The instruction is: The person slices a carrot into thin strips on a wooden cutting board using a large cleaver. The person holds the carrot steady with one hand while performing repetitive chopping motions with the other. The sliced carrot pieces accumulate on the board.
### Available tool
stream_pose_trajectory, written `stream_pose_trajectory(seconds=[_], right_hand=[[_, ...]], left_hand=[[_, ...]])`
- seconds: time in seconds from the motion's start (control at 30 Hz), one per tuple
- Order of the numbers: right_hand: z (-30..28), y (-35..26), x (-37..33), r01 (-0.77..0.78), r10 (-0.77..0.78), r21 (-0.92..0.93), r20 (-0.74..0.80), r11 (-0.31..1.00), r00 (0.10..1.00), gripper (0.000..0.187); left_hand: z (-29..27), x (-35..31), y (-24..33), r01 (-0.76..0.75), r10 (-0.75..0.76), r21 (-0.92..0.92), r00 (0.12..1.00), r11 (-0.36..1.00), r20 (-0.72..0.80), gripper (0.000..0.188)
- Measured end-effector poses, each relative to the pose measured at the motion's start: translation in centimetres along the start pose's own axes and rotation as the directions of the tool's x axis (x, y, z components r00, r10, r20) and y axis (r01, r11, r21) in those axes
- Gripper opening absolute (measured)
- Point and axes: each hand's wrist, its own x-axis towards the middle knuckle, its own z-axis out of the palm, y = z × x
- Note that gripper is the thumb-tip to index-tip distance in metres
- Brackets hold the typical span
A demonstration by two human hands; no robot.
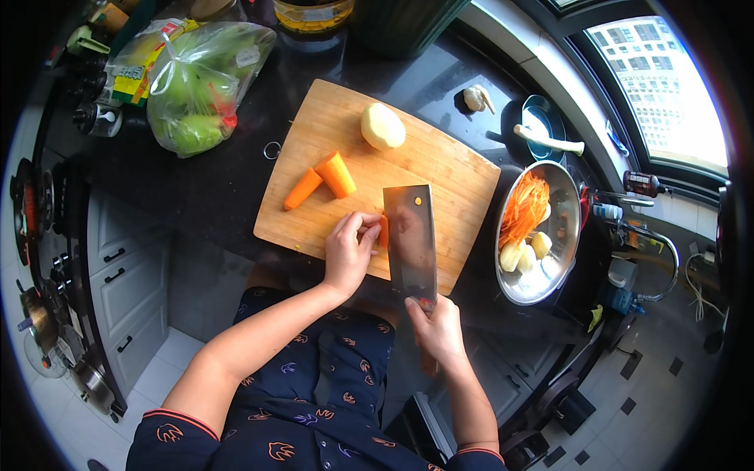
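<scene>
My right hand (437, 330) grips the handle of a cleaver (411, 247), whose wide blade lies over the wooden cutting board (452, 188). Just left of the blade, my left hand (351, 250) is closed on a piece of carrot (383, 231) with its fingers curled. The blade hides part of that piece, and I cannot see whether the edge touches it. Farther up the board lie two more carrot pieces, a thick one (335, 174) and a thinner one (303, 189). A peeled potato (382, 126) rests near the far edge.
Right of the board stands a metal bowl (542, 292) with shredded carrot (525, 208) and several peeled potatoes (528, 255). Behind it are a small dark bowl (540, 110) with a pale-handled tool (554, 141) across it, and garlic (477, 98). A bag of green vegetables (200, 90) sits far left.
</scene>
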Motion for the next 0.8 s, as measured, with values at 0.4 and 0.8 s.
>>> stream_pose_trajectory(seconds=[0.4, 0.8], right_hand=[[0.7, -0.8, 1.6, 0.060, -0.061, -0.023, -0.019, 0.998, 0.998, 0.020], [2.2, 0.8, 4.0, 0.202, -0.208, -0.068, -0.096, 0.977, 0.974, 0.020]], left_hand=[[0.1, 0.2, 0.1, -0.027, 0.027, 0.030, 1.000, 0.999, -0.008, 0.011], [0.0, 0.3, 0.0, -0.028, 0.028, 0.017, 1.000, 0.999, 0.010, 0.010]])
